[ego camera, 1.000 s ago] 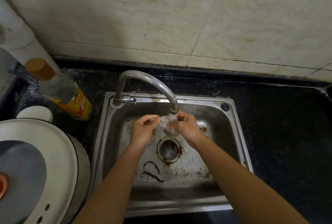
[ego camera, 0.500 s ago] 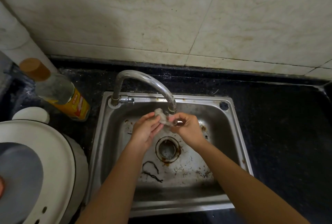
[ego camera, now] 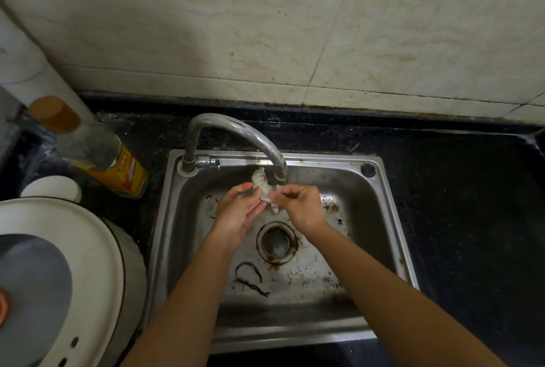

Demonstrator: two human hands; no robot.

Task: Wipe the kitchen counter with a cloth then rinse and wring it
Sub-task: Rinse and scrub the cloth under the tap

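Both forearms bare; left hand (ego camera: 239, 215) and right hand (ego camera: 302, 204) glisten wet

A lived-in home kitchen, by the look of it: a stained steel sink (ego camera: 324, 160) with a curved tap (ego camera: 236, 128) set into a black stone tabletop (ego camera: 457, 204), marbled wall tiles (ego camera: 206, 27) behind, a yellow-labelled bottle (ego camera: 97, 154) alongside.
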